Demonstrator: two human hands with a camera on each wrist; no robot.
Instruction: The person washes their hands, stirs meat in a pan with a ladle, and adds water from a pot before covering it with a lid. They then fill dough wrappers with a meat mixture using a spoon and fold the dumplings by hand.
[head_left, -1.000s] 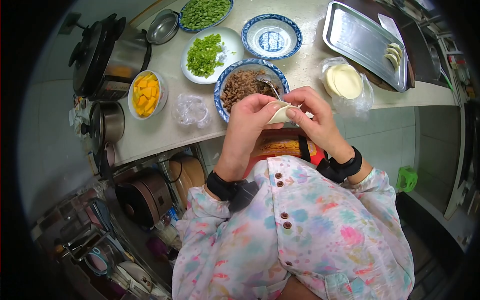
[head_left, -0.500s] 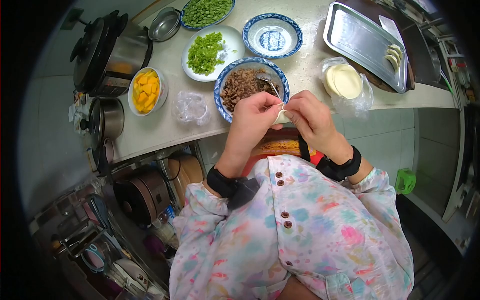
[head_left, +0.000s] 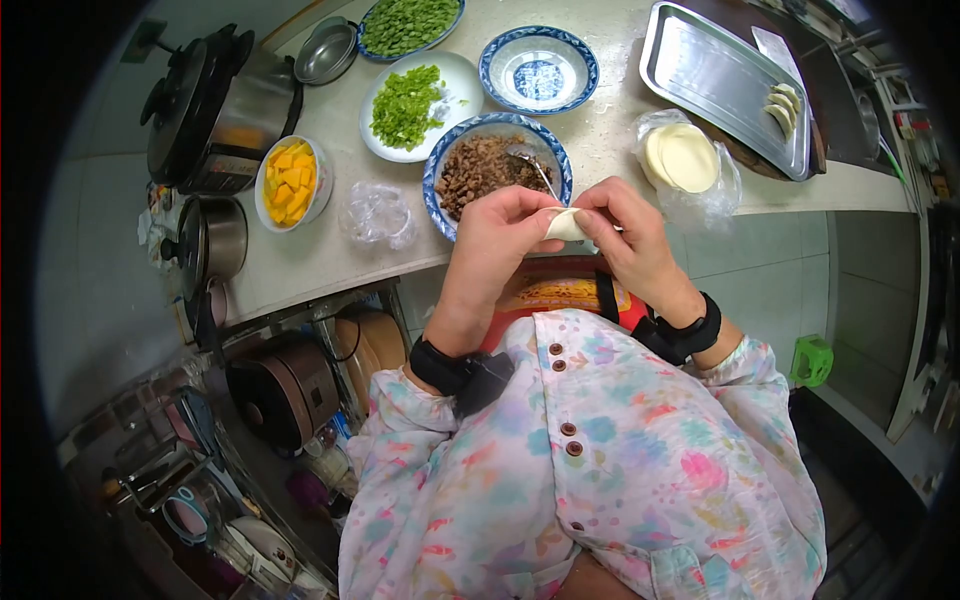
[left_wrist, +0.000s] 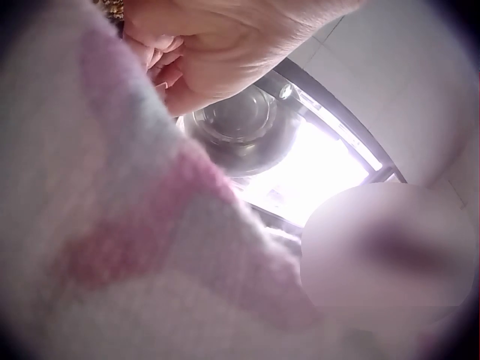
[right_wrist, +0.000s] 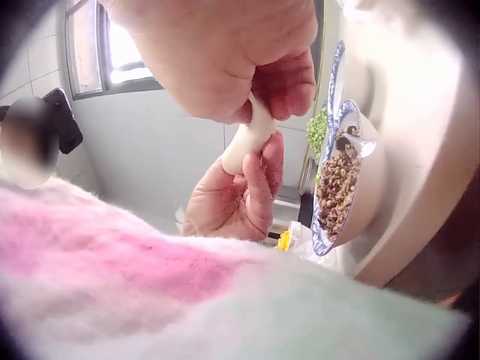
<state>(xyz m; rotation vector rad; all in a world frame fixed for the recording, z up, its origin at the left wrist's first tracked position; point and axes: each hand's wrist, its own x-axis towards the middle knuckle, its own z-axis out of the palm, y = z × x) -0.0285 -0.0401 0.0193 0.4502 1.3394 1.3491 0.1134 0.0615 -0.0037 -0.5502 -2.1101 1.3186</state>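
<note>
A folded white dumpling [head_left: 566,225] is held between both hands over the counter's front edge. My left hand [head_left: 497,236] pinches its left end with thumb and fingers. At the other end, my right hand [head_left: 632,238] pinches the dough edge. In the right wrist view the dumpling [right_wrist: 250,139] stretches between the two hands, its filling hidden inside. Just behind the hands sits a blue-rimmed bowl of brown minced filling [head_left: 478,170] with a spoon [head_left: 540,172] in it. A sleeve covers much of the left wrist view, where the left hand [left_wrist: 217,45] shows only partly.
To the right, a stack of round wrappers [head_left: 684,158] lies on plastic, near a metal tray [head_left: 715,85] bearing several dumplings [head_left: 783,110]. Behind are an empty blue-rimmed bowl [head_left: 540,78] and a plate of chopped greens [head_left: 408,108]. Cubed yellow pieces [head_left: 291,184] and a pressure cooker [head_left: 215,120] stand left.
The fingers have shifted along the dough edge. The wrapper, more open a second ago, now looks folded over, and the hands have drawn slightly apart since half a second ago.
</note>
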